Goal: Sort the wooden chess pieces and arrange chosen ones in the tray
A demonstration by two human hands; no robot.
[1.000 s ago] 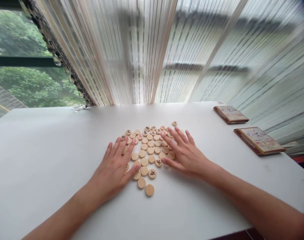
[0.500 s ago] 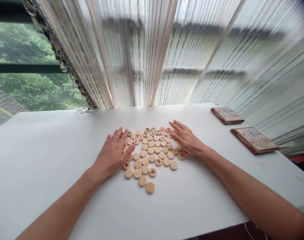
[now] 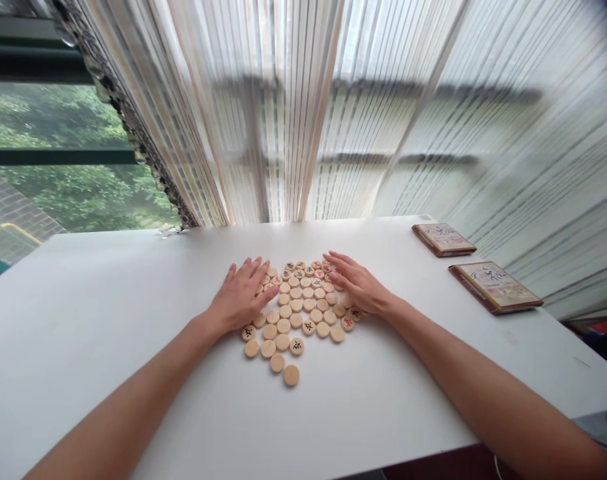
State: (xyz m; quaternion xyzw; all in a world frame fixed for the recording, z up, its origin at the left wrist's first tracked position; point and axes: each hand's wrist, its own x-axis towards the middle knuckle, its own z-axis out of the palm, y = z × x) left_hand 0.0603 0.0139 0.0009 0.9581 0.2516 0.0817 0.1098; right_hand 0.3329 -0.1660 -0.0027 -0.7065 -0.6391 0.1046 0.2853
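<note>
Many round wooden Chinese chess pieces (image 3: 296, 305) lie in a flat, close cluster on the white table. Most show a plain face; some bear black characters, like the piece (image 3: 296, 346) near the front, and others red ones, like the piece (image 3: 348, 323) on the right. My left hand (image 3: 244, 291) rests palm down over the cluster's left edge, fingers stretched out and spread, covering some pieces. Over the right edge lies my right hand (image 3: 357, 280), fingers extended, also hiding several pieces. Neither hand grasps a piece. A plain piece (image 3: 292, 375) sits at the cluster's front tip.
Two flat boxes with printed lids, one farther back (image 3: 444, 239) and one nearer (image 3: 496, 287), lie at the table's right side. The white table (image 3: 93, 347) reaches to a striped curtain (image 3: 303, 113) at the back. A window (image 3: 58, 160) is at the left.
Both hands have moved inward over the pieces, the left to the right and the right to the left. Pieces at the sides sit closer in. The camera view has shifted slightly.
</note>
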